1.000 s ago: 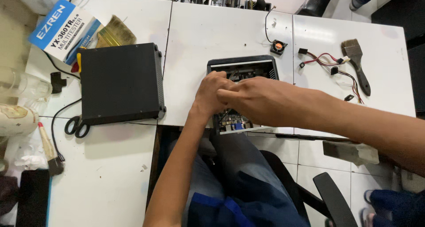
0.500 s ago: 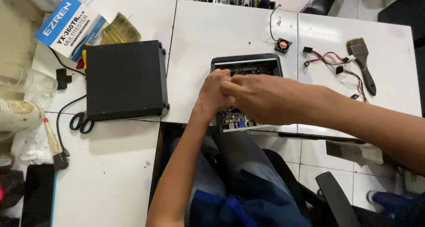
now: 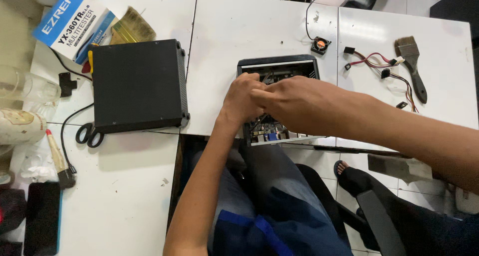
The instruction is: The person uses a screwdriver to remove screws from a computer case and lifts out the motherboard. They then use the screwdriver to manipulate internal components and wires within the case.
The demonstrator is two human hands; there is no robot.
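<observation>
A small open black computer case [image 3: 277, 64] lies at the table's near edge, its circuit board [image 3: 269, 131] and rear ports showing below my hands. My left hand [image 3: 243, 99] and my right hand [image 3: 294, 102] are pressed together over the inside of the case, fingers curled down into it. What the fingers grip is hidden by the hands themselves. The black metal cover [image 3: 138, 85] of the case lies flat to the left, apart from both hands.
A small fan [image 3: 321, 45], a bundle of coloured cables [image 3: 375, 65] and a paintbrush [image 3: 412, 65] lie at the right. At the left are scissors [image 3: 90, 134], a blue and white box [image 3: 75, 21], a second brush [image 3: 130, 30], a glass [image 3: 27, 89] and a dark phone [image 3: 42, 218].
Both hands stay together over the open case with only slight shifts of the fingers. The view has moved a little; nothing on the table has changed place.
</observation>
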